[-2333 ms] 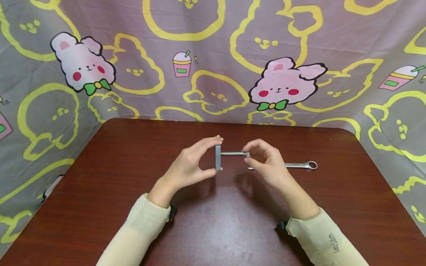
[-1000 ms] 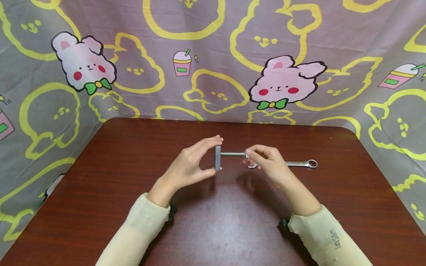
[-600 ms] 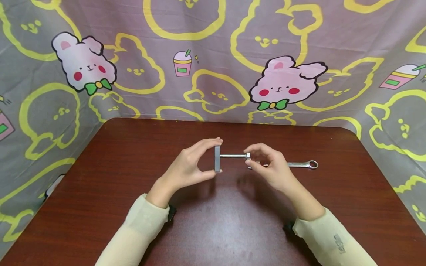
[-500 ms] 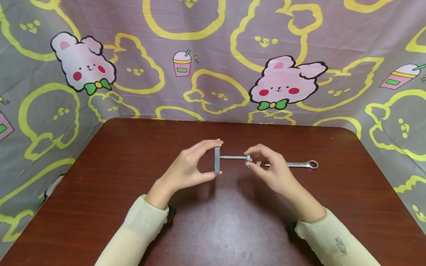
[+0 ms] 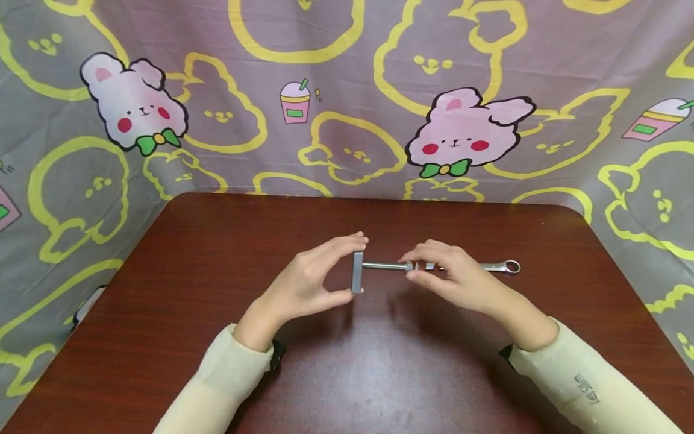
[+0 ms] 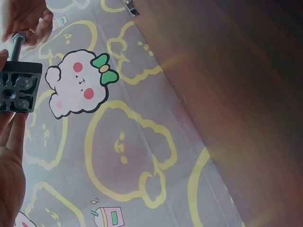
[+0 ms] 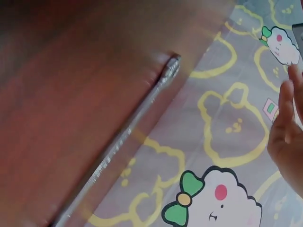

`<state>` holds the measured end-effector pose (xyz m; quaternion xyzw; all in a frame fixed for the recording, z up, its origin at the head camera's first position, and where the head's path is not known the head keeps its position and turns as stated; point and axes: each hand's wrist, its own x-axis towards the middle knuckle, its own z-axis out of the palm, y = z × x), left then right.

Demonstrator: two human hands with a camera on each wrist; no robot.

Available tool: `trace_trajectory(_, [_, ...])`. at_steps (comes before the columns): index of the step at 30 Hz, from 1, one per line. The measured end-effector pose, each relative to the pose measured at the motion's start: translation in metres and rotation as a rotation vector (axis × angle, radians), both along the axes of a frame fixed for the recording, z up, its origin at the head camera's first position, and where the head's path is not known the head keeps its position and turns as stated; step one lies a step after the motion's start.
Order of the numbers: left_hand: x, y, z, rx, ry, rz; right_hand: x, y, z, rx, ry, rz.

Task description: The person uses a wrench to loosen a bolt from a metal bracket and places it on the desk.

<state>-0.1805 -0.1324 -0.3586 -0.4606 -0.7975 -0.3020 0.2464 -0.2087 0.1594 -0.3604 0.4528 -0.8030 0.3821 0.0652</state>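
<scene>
My left hand (image 5: pixel 306 277) grips a small grey square block (image 5: pixel 357 272) by its upper and lower edges, fingers above and thumb below. A long silver bolt (image 5: pixel 385 265) stands out sideways from the block toward the right. Thumb and index finger of my right hand (image 5: pixel 463 280) pinch the bolt's hex head. In the left wrist view the recessed face of the block shows, with the bolt rising behind it. Behind the right hand a silver combination wrench (image 5: pixel 501 267) lies on the table, its middle hidden in the head view; its shaft shows in the right wrist view.
The dark red-brown wooden table (image 5: pixel 368 374) has rounded far corners. A grey-pink curtain (image 5: pixel 347 90) with cartoon rabbits hangs along its back and sides.
Block and bolt have come lower in the head view, both hands with them. My right fingers shifted about the bolt head between frames, and the right forearm swung outward. The wrench stays put.
</scene>
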Motion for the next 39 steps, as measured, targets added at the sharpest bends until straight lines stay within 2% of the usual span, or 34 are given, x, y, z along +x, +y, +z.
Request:
trace_trajectory(4, [0.002,0.001,0.001,-0.011,0.023,-0.01,-0.004,0.001,0.007,0.035,-0.114,0.058])
trace_trajectory(8, [0.002,0.003,0.001,-0.022,0.04,-0.006,-0.003,0.001,0.008,0.05,-0.268,0.046])
trace_trajectory(11, [0.002,0.003,0.0,-0.03,0.042,0.0,-0.001,-0.001,0.005,0.019,-0.343,0.015])
trace_trajectory(13, [0.002,0.002,0.0,-0.034,0.034,0.006,0.002,-0.003,0.002,-0.017,-0.343,-0.016])
trace_trajectory(18, [0.001,0.0,-0.001,-0.014,-0.006,0.02,0.008,-0.01,-0.004,-0.136,-0.28,-0.104])
trace_trajectory(22, [-0.001,0.0,-0.002,0.022,-0.038,0.027,0.012,-0.016,-0.005,-0.216,-0.253,-0.127])
trace_trajectory(26, [-0.002,-0.001,-0.002,0.044,-0.047,0.03,0.013,-0.018,-0.004,-0.227,-0.245,-0.139])
trace_trajectory(28, [-0.002,0.0,-0.002,0.046,-0.045,0.027,0.012,-0.017,-0.003,-0.22,-0.277,-0.117])
trace_trajectory(34, [-0.002,0.0,-0.003,0.042,-0.039,0.018,0.005,-0.011,-0.002,-0.162,-0.428,0.023])
trace_trajectory(39, [-0.003,0.0,-0.004,0.036,-0.024,0.014,-0.002,-0.005,-0.004,-0.127,-0.459,0.026])
